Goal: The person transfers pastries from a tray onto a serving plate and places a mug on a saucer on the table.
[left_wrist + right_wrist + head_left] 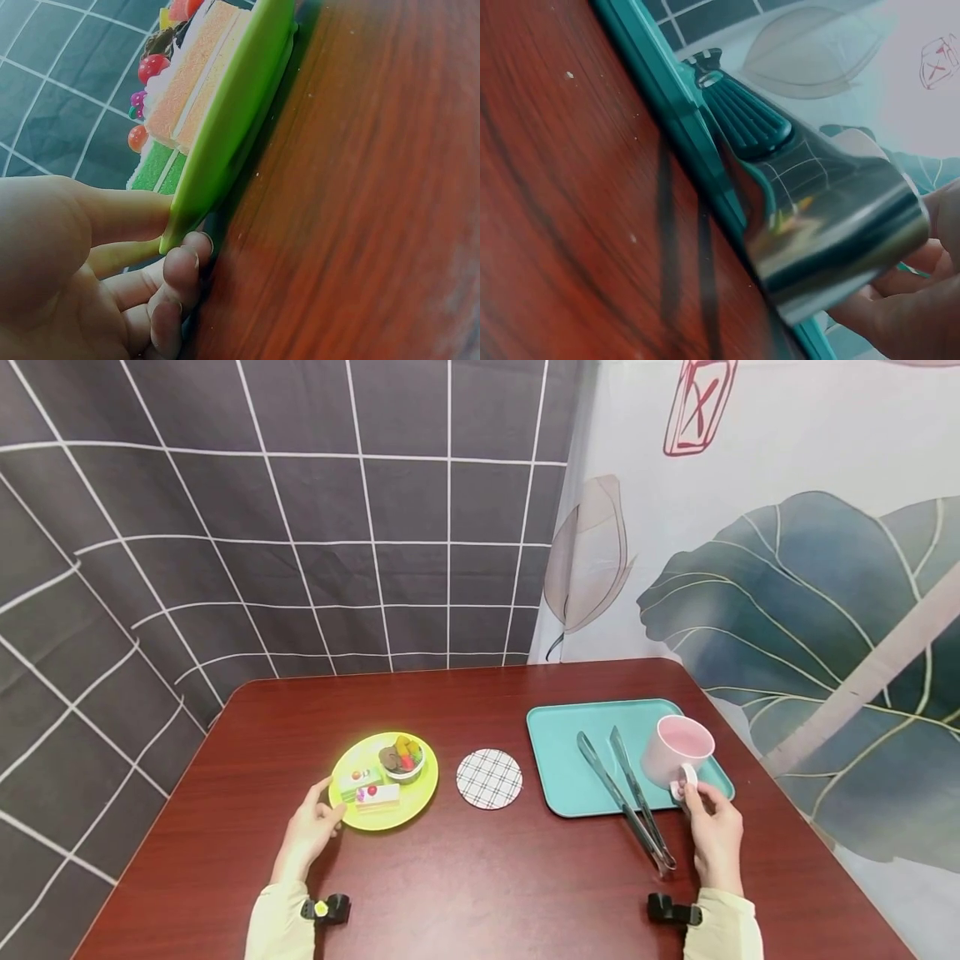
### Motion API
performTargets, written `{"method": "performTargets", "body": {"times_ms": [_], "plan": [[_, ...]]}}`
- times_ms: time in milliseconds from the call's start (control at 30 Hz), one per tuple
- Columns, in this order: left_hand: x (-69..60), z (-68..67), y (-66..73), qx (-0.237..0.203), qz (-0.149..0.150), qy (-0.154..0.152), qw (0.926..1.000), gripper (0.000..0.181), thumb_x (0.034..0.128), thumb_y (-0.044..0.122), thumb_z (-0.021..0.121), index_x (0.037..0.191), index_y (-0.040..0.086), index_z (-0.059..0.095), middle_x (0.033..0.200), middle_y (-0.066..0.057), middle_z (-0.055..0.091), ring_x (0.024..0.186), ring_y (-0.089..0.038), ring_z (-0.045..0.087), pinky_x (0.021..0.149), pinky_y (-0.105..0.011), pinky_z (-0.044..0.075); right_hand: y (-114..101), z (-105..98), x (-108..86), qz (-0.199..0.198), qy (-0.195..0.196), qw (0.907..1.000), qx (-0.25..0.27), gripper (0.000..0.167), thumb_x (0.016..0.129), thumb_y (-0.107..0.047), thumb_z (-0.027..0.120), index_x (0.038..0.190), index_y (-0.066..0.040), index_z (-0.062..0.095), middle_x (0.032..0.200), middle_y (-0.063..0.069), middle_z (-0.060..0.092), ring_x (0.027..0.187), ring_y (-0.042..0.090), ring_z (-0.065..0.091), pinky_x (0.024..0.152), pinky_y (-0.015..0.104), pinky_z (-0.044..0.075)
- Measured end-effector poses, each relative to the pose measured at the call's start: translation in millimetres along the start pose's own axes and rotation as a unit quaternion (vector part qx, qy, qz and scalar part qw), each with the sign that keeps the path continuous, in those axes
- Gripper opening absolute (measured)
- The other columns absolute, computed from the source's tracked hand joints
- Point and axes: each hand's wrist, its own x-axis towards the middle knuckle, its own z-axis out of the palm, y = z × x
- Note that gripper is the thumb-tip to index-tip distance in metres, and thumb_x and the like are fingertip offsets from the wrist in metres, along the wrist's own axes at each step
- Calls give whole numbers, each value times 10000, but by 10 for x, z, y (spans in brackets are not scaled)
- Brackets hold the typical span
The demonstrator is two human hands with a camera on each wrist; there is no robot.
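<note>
My left hand (309, 827) pinches the left rim of a yellow-green plate (416, 806). In the left wrist view, the thumb lies over the rim and curled fingers are beneath it. The plate bears two toy cake slices, one pink-topped (377, 797) and one green (360, 782), and a small bowl (403, 768) of toy food. On the right, my right hand (716, 831) pinches the white handle of a pink mug (667, 752). That mug is upright over the right part of a teal tray (555, 777); whether it touches the tray I cannot tell.
Metal tongs (637, 806) lie across the tray and overhang its front edge, left of the mug. Close to the right wrist camera, the tongs (840, 225) hide part of the right hand. A round checked coaster (489, 779) lies between plate and tray on the brown table (480, 877).
</note>
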Motion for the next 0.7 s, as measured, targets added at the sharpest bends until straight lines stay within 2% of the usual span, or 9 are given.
{"method": "performTargets", "body": {"times_ms": [67,200,300,500,700], "plan": [[2,1,0,13,4,6,10000,590,936,116,550,1468,32,309,679,-28,551,616,-117,518,611,-256,404,-7,5,-11,66,34,9985,544,248,914,-15,598,773,-191,701,687,-157,680,682,-68,637,677,82,507],[6,1,0,99,31,14,9999,587,937,122,548,1465,28,308,680,-33,552,614,-118,513,606,-263,400,-28,10,-37,210,107,9921,1232,281,884,29,616,731,-178,729,662,-99,703,649,-24,668,656,117,527],[5,-2,-8,157,46,26,9999,586,938,125,548,1464,26,309,679,-34,553,612,-119,509,604,-264,397,-33,13,-49,306,162,9891,1431,300,878,39,617,721,-184,742,649,-87,707,634,-12,672,642,123,529],[2,-6,-15,96,23,20,9999,590,942,124,551,1469,28,302,682,-34,554,616,-119,514,609,-258,401,-25,25,-58,195,258,9881,1504,341,879,56,604,713,-203,750,634,-87,702,625,-12,670,629,113,521],[-3,-1,-6,57,43,9,10000,589,940,120,549,1470,34,306,685,-36,556,618,-118,517,610,-256,400,-73,32,-97,7,252,9757,2178,299,871,93,592,748,-118,766,654,-15,713,615,43,682,624,152,539]]}}
